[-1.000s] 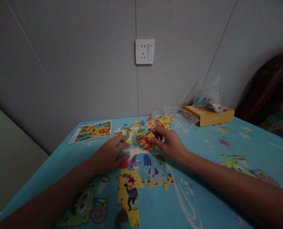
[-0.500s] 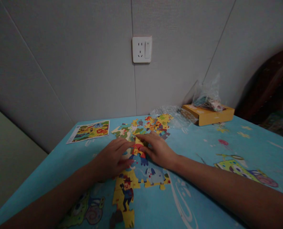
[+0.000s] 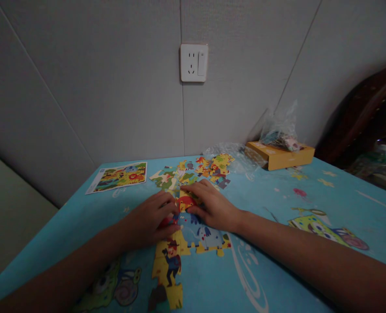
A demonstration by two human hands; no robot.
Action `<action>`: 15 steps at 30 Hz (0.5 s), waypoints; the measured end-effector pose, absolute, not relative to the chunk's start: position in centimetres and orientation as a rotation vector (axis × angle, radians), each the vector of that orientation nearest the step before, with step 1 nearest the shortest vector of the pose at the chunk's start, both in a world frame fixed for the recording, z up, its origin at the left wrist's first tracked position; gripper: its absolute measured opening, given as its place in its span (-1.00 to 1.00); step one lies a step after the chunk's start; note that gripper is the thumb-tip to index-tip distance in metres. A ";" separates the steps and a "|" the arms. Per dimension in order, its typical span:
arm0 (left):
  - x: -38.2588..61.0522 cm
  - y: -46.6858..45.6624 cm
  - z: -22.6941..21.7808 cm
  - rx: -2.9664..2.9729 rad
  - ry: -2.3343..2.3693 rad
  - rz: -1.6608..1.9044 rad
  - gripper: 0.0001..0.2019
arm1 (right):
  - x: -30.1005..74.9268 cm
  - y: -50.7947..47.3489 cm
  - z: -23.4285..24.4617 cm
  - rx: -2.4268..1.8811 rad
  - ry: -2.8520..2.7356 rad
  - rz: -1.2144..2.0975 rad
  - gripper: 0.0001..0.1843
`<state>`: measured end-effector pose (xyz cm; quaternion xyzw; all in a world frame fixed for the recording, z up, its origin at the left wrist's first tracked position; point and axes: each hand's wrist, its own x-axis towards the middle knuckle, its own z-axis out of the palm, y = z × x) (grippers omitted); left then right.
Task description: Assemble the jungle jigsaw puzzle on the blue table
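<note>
A partly joined cartoon jigsaw [image 3: 193, 237] lies on the blue tablecloth [image 3: 271, 269], with an elephant and a cowboy figure showing. My left hand [image 3: 149, 219] lies flat on its left part, fingers stretched out. My right hand [image 3: 209, 204] rests on the upper middle, fingertips pressing a red and yellow piece [image 3: 185, 202] between both hands. Loose pieces [image 3: 193, 171] lie spread just beyond my fingers.
A printed reference picture [image 3: 117, 177] lies at the back left. A yellow box [image 3: 282, 154] with a plastic bag on it stands at the back right, with crumpled clear plastic [image 3: 235, 155] beside it. A wall socket [image 3: 193, 62] is above. Dark wooden furniture [image 3: 365, 117] rises at right.
My right hand brought the red and yellow piece leftward and down from the loose pile onto the joined puzzle. My left hand shifted slightly right to meet it.
</note>
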<state>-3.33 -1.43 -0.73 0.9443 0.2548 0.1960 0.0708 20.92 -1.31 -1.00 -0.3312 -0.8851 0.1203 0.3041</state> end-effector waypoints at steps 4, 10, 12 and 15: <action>-3.5 -1.3 -0.7 2.829 0.758 0.607 -0.82 | 20.9 -1.3 -0.9 -0.851 -2.368 0.287 -0.48; -3.6 -1.2 -0.4 2.817 0.753 0.576 -0.84 | 20.8 -1.3 -0.9 -0.804 -2.355 0.248 -0.56; -3.5 -1.3 -0.3 2.808 0.770 0.559 -0.85 | 20.8 -1.4 -0.8 -0.752 -2.272 0.276 -0.60; -3.5 -1.3 -0.3 2.782 0.796 0.526 -0.85 | 20.9 -1.7 -0.7 -0.688 -2.231 0.360 -0.64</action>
